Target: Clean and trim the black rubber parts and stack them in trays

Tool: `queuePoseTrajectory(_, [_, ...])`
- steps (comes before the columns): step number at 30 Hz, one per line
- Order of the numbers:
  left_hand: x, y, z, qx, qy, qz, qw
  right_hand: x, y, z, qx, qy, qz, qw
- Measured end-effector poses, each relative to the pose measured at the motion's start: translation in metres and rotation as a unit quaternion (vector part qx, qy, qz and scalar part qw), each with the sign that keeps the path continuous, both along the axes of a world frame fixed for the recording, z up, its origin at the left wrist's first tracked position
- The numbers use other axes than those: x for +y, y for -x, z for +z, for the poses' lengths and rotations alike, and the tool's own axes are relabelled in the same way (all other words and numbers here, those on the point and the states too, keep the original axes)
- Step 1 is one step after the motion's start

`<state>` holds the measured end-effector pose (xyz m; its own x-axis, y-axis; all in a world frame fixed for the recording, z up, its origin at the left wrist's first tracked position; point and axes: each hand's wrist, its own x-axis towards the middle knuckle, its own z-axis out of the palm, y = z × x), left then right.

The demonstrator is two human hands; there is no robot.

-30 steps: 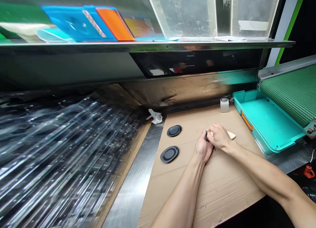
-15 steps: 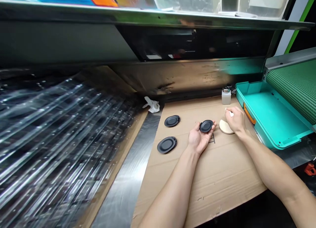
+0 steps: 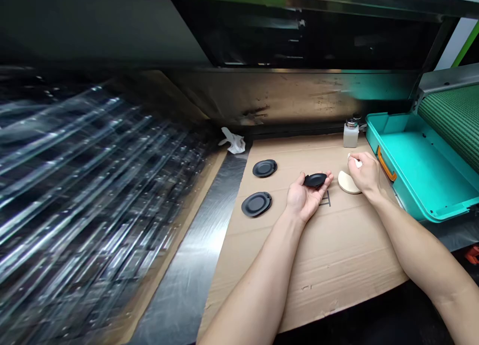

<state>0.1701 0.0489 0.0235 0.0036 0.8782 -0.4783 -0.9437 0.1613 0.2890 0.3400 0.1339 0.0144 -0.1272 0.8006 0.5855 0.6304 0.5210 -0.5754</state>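
Observation:
Palm up, my left hand [image 3: 305,198] holds a black oval part [image 3: 315,180] between its thumb and fingers above the cardboard. My right hand [image 3: 364,174] is closed on a small white cloth [image 3: 355,160], beside a round cream pad [image 3: 349,183] that it partly covers. Left of my hands, two more black oval parts lie on the cardboard, one farther back [image 3: 265,168] and one nearer [image 3: 256,204].
A small bottle [image 3: 351,134] stands at the cardboard's back edge, left of a teal tray [image 3: 430,160]. Crumpled white material [image 3: 234,141] lies at the back left. Plastic-wrapped items [image 3: 93,200] fill the left side; a green belt [image 3: 456,115] is at the right.
The view has tipped downward, so the shelf bins have mostly left it. The black part in my left hand is now tilted flatter. My right hand still holds the cloth beside the pad.

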Motion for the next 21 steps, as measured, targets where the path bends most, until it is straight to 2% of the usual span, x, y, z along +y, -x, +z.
queuePoseTrajectory(6, [-0.001, 0.0, 0.002, 0.01, 0.005, 0.011, 1.0, -0.003, 0.005, 0.001, 0.001, -0.003, 0.04, 0.999])
queuePoseTrajectory(10, [0.0, -0.007, -0.001, 0.066, -0.013, 0.007, 0.998, -0.02, 0.016, 0.008, -0.036, 0.021, 0.115, 0.993])
queuePoseTrajectory(13, [0.001, -0.017, -0.01, 0.138, -0.066, 0.004, 0.988, -0.035, 0.026, 0.01, -0.086, 0.033, 0.176, 0.98])
queuePoseTrajectory(15, [0.001, -0.023, -0.018, 0.188, -0.104, 0.009, 0.977, -0.042, 0.032, 0.01, -0.109, 0.04, 0.191, 0.975])
queuePoseTrajectory(18, [0.0, -0.028, -0.03, 0.246, -0.144, 0.039, 0.958, -0.044, 0.037, 0.008, -0.128, 0.055, 0.195, 0.971])
queuePoseTrajectory(21, [-0.001, -0.028, -0.037, 0.271, -0.161, 0.059, 0.947, -0.044, 0.039, 0.007, -0.149, 0.052, 0.172, 0.972])
